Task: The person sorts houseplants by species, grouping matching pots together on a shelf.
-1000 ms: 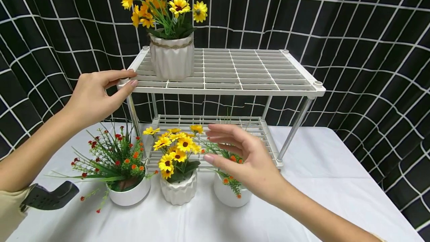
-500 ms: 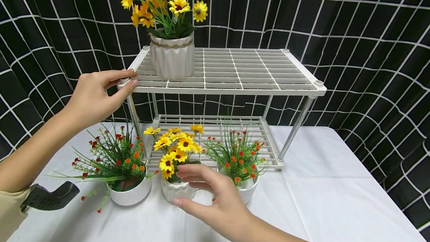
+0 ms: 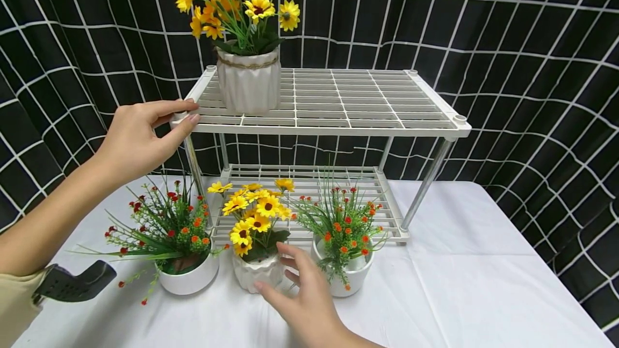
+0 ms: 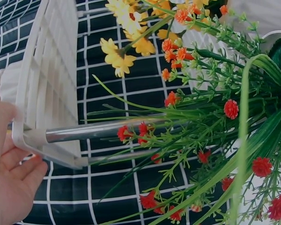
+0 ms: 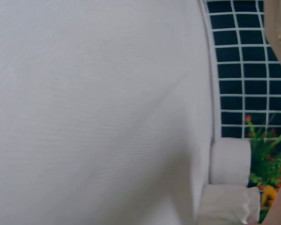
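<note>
My left hand (image 3: 140, 133) holds the front left corner of a white two-tier wire rack (image 3: 319, 130), its thumb and fingers spread about the corner; the left wrist view also shows this hand (image 4: 14, 173) on the rack's edge. Low in front of the rack, my right hand (image 3: 307, 294) is beside a ribbed white flowerpot (image 3: 253, 273) with yellow flowers (image 3: 258, 214). Its thumb is before the pot and its fingers are spread along the right side; firm contact cannot be made out. The right wrist view shows only a sliver of this hand (image 5: 278, 206) near the pots.
A larger pot of yellow flowers (image 3: 249, 85) stands on the upper shelf's left. Left of the middle pot is a low white bowl (image 3: 188, 281) with red and orange flowers. Another white pot (image 3: 355, 278) with orange-red flowers stands close to the right hand. White cloth (image 3: 464, 294) covers the table.
My right hand has moved down and left, from over the right-hand pot to the side of the middle one. The right-hand pot now stands more upright. My left hand has stayed on the rack.
</note>
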